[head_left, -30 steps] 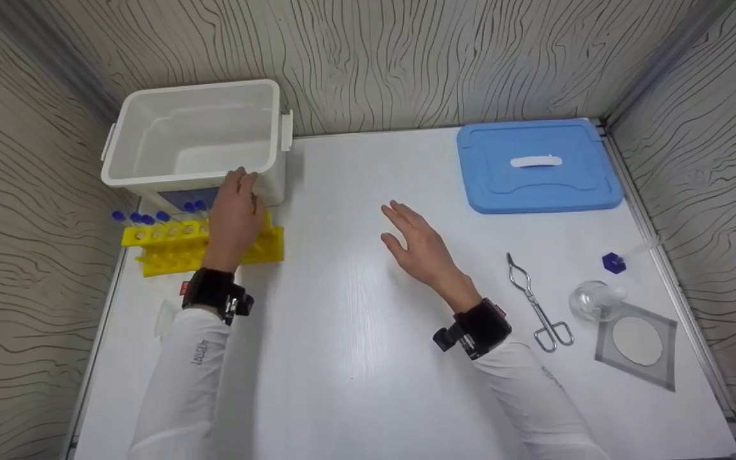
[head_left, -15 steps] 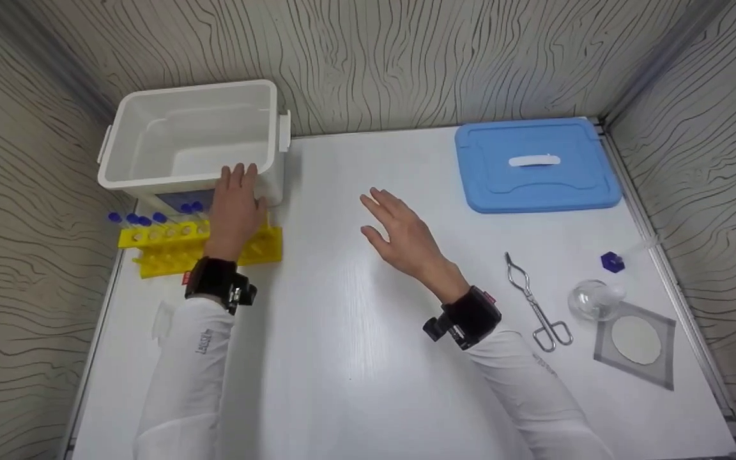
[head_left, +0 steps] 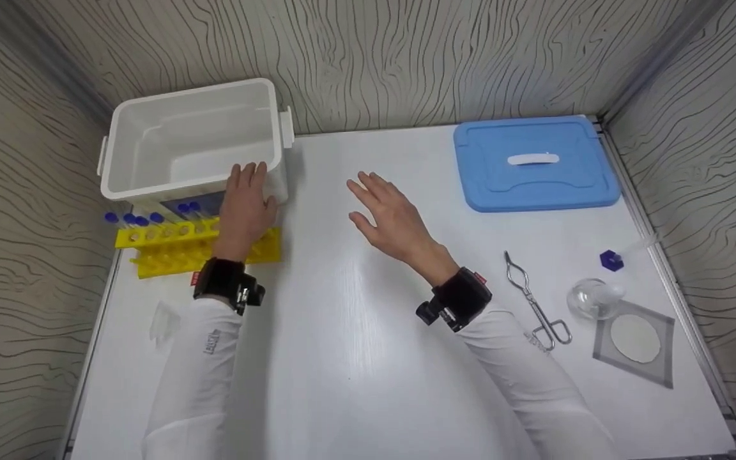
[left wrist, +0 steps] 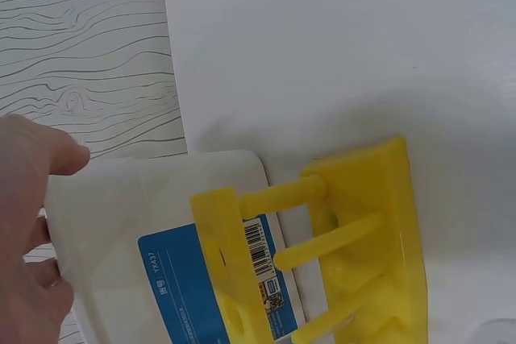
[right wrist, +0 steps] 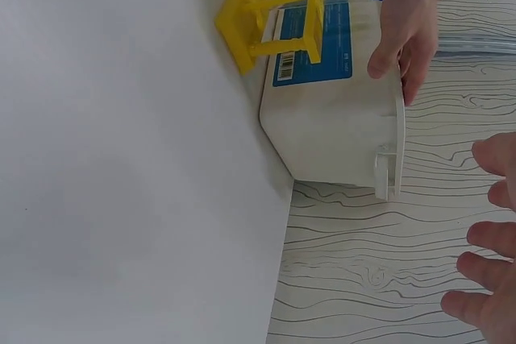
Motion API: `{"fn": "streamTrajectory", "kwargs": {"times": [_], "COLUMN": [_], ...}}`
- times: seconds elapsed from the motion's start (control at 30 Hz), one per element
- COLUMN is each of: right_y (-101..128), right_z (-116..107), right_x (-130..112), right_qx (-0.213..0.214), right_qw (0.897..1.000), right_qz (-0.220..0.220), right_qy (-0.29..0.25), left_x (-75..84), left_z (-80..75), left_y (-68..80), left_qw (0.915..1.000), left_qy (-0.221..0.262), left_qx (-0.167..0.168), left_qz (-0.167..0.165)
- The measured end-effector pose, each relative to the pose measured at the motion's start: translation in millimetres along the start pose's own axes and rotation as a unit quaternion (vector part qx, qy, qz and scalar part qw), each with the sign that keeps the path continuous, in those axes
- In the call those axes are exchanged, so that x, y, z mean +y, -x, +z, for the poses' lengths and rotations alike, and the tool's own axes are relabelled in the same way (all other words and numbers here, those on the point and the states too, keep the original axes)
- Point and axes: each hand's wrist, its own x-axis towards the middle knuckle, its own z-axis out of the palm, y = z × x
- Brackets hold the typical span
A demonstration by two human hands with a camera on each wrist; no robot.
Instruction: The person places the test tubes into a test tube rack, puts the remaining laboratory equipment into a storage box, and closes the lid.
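Note:
My left hand lies with straight fingers against the front wall of a white open bin, near its right corner, fingertips up at the rim. The left wrist view shows that wall and its blue label beside the hand. A yellow tube rack with blue-capped tubes stands just in front of the bin, partly under my left wrist. My right hand hovers over the white table, fingers spread and holding nothing, a short way right of the bin.
A blue lid lies at the back right. Metal tongs, a glass flask, a blue cap and a gauze mat sit along the right side. A small clear object lies near the left edge.
My right hand has drifted left and away from me, towards the bin. My left hand slid up the bin's wall, and the bin turned slightly.

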Motion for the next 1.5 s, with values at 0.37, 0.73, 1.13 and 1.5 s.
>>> {"fn": "streamTrajectory", "kwargs": {"times": [0.37,0.73,1.13,1.5], "right_y": [-17,-29,-42,-43], "right_z": [3,2,1,5], "right_x": [4,18,32,45], "right_qx": [-0.019,-0.029,-0.048,-0.066], "right_qw": [1.000,0.999,0.997,0.995], "right_qz": [0.001,0.015,0.035,0.029], "right_qy": [0.021,0.035,0.042,0.069], "left_x": [12.0,40.9,70.4,88.3], "left_z": [5.8,14.4,28.5,38.1], "left_y": [-2.1,-1.6,3.4,15.3], "left_qw": [0.9998,0.9997,0.9979,0.9926], "left_qy": [0.012,-0.002,-0.026,-0.046], "left_qx": [0.017,0.004,0.014,0.025], "left_qz": [0.004,0.024,0.058,0.110]}}
